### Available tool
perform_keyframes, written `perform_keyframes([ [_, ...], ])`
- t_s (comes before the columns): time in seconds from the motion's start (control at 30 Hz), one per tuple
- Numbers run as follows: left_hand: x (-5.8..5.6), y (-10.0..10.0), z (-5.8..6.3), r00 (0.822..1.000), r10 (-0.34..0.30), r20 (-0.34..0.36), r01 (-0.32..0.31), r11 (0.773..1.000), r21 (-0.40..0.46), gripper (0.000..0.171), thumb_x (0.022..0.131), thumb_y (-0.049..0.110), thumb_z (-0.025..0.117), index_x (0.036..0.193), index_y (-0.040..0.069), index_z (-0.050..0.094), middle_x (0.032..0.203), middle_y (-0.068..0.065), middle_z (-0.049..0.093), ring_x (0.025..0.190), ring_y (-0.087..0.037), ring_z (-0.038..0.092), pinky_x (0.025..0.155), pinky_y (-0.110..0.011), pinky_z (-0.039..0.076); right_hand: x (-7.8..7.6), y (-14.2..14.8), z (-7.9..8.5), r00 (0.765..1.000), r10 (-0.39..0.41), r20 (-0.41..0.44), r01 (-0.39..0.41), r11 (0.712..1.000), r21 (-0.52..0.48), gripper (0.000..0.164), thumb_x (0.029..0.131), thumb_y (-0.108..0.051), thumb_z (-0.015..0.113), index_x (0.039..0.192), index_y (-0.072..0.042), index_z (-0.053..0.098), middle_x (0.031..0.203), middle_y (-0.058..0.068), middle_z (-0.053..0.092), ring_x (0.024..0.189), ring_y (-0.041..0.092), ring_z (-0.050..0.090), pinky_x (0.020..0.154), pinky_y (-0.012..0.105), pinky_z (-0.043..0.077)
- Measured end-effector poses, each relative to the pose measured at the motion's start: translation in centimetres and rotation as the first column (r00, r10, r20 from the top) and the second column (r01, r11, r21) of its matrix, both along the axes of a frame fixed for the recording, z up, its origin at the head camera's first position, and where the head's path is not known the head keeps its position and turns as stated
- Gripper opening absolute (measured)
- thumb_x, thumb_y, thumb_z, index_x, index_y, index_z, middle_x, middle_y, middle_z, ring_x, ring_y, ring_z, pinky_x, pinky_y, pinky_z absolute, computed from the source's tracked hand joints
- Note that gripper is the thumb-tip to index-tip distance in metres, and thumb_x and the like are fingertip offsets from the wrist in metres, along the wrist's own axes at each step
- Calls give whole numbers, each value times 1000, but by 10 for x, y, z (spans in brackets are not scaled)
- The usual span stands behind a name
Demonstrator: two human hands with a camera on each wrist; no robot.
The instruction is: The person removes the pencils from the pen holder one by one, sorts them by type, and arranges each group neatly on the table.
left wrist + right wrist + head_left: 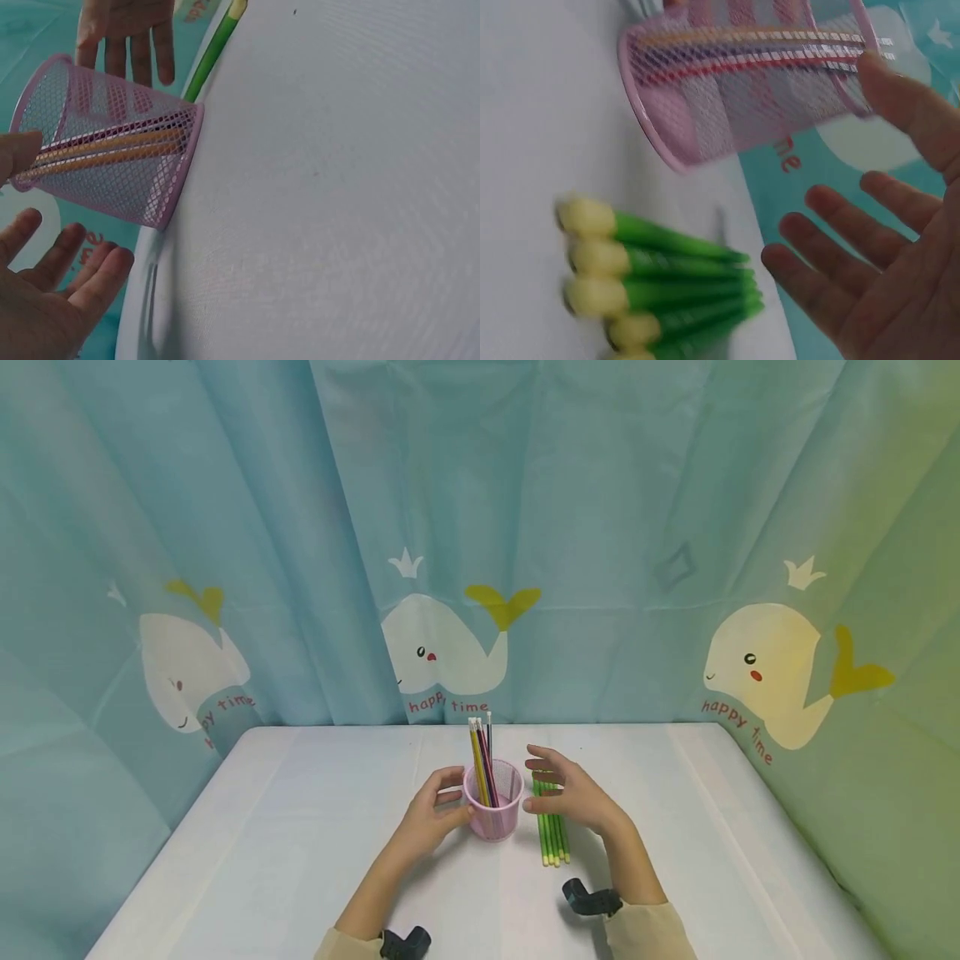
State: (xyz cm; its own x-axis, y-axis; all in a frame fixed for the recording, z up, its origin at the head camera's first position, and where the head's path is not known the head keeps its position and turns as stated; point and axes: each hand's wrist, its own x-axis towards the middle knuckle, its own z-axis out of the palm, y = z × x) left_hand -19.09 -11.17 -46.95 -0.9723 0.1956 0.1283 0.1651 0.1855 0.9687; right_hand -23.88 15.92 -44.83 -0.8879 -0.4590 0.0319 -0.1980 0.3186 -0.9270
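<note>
As left hand (426,817) and right hand (577,793) flank the mesh pencil cup (493,825) toward the bench's (315,810) far edge, fingers (802,283) wide, a nudge could topple it.

Head view: high, forward-down over table (300,860). Wrist views: close, low, tilted sideways, facing curtain (600,485); both catch cup (492,827).

On the table (690,827), pencils (478,760) in a cup (493,827), sticks (552,839) to its right

Pink mesh cup (112,180) w/ pencils (112,156) btwn hands (52,300); green stick (214,54) nr base.
</note>
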Motion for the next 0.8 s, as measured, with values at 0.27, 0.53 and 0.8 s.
perform_keyframes([
  [0.27, 0, -4, 7, 995, 91, -36, -90, 996, 16, 54, 93, 12, 69, 142, 6, 47, 140, -18, 54, 126, -41, 55, 99, -47, 55, 3, -21, -6, 992, 120, 33, -117, 990, -82, 103, 75, -13, 86, 158, -10, 23, 157, 20, 36, 142, 40, 39, 115, 54, 37],
  [0.53, -1, -5, 14, 981, 174, -87, -169, 984, 59, 42, 96, 15, 67, 136, 9, 54, 134, -18, 58, 120, -36, 60, 94, -34, 57, 4, -28, -11, 991, 136, 0, -135, 984, -113, 90, 76, -10, 85, 150, -2, 35, 147, 19, 48, 135, 42, 47, 111, 52, 44],
  [0.8, -7, 0, 13, 977, 182, -114, -173, 981, 87, 40, 97, 14, 66, 134, 4, 55, 132, -19, 60, 118, -35, 61, 97, -32, 56, 3, -28, -13, 989, 146, 8, -144, 984, -108, 83, 74, -10, 86, 145, -6, 43, 139, 13, 56, 130, 36, 53, 108, 46, 48],
])
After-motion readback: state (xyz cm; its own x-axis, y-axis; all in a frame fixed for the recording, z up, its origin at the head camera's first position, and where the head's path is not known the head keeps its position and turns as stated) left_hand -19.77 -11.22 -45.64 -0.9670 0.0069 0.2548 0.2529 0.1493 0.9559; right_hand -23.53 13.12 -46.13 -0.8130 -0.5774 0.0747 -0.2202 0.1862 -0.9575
